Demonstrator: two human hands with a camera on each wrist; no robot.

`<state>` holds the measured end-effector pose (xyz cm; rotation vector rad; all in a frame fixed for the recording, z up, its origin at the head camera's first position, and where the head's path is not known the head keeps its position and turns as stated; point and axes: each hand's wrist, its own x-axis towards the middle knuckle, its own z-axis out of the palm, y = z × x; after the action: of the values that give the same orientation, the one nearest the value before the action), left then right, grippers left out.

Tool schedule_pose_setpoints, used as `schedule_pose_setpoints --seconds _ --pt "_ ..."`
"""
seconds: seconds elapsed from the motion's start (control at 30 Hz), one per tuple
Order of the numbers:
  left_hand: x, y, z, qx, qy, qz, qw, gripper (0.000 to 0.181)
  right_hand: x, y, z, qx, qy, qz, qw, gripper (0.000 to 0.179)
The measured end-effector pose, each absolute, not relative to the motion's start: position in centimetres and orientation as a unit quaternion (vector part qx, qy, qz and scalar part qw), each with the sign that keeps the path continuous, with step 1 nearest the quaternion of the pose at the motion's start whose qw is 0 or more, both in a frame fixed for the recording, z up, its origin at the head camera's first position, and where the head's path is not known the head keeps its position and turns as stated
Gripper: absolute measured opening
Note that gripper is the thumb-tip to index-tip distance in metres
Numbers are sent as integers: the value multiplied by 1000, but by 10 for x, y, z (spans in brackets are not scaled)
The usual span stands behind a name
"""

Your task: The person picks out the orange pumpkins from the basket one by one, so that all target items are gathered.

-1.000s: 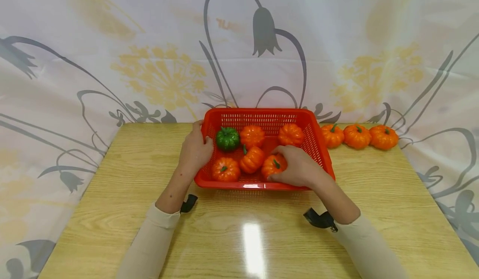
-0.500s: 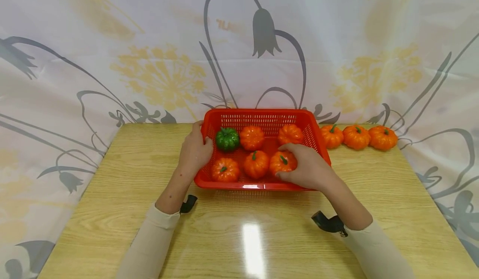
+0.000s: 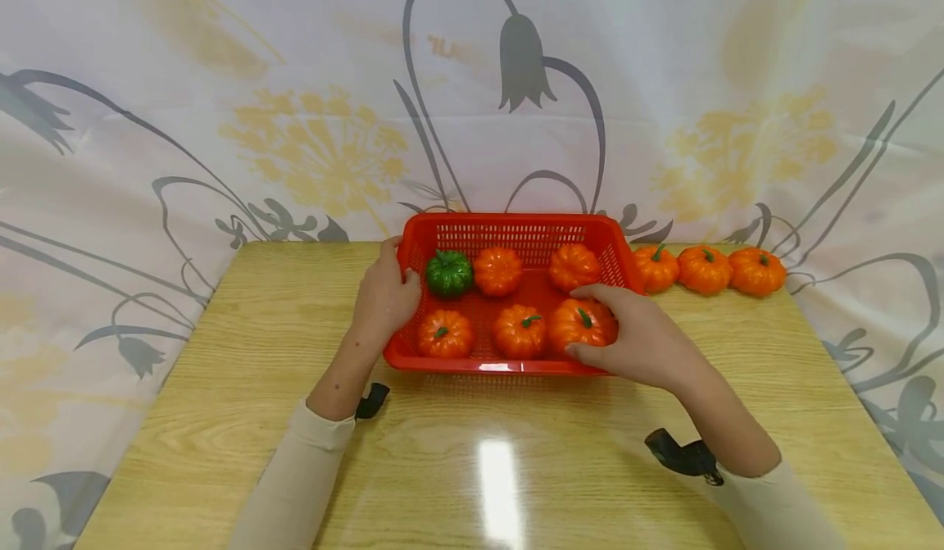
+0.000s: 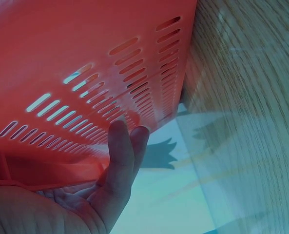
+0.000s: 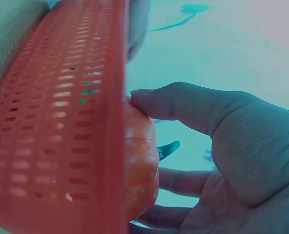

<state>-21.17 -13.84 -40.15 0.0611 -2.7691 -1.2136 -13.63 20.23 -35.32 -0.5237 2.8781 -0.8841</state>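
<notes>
My left hand (image 3: pixel 385 294) grips the left rim of a red plastic basket (image 3: pixel 494 367), thumb over the rim and fingers along the slotted outer wall (image 4: pixel 129 73). Inside the basket's front right corner, my right hand (image 3: pixel 640 335) holds a small orange pumpkin (image 3: pixel 575 329) with a green stem. The right wrist view shows the thumb on one side of this pumpkin (image 5: pixel 142 156) and fingers on the other, the basket wall hiding its lower part. Left of it sit another orange pumpkin (image 3: pixel 516 333) and a third (image 3: pixel 445 334). Behind lie a green pumpkin (image 3: pixel 448 275) and orange ones (image 3: pixel 497 271).
Right of the basket, a row of three orange pumpkins (image 3: pixel 704 270) stands along the back of the wooden table (image 3: pixel 295 304). A pale flower-patterned cloth (image 3: pixel 317 83) hangs right behind the table's back edge.
My right hand has moved right with its pumpkin toward the basket's right wall. The middle front pumpkin, tilted before, has shifted right and sits more upright. My left hand has stayed put.
</notes>
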Motion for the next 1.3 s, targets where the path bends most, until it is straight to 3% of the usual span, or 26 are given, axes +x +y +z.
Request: schedule_pose_setpoints --seconds 0.53,1.3 --pt "-213 -139 -402 18 -916 -398 56 60 -131 240 -329 -135 931 -340 19 69" --pt "-211 -139 -401 18 -913 -403 57 59 -151 295 -326 -38 949 -303 84 82"
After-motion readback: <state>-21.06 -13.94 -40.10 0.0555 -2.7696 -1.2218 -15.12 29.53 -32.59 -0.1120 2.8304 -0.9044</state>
